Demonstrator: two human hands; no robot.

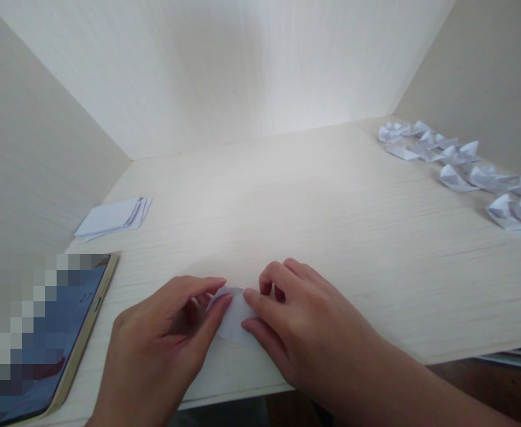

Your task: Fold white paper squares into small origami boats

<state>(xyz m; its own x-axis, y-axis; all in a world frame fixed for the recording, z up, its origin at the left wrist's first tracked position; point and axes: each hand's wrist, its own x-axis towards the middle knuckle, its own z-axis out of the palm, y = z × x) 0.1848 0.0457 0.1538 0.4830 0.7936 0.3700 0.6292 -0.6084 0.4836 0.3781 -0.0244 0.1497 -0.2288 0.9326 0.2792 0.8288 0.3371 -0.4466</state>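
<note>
With the left hand (167,329) and right hand (302,317) each clamping its grip on the small folded white paper (235,320), align its edges before pressing creases flat.

The single view looks from the person's head, forward and down across a wood-grain desktop (287,213). The left hand (167,332) and right hand (307,317) show near, low in it; the back panel (251,65) stands farther off, along the top.
</note>
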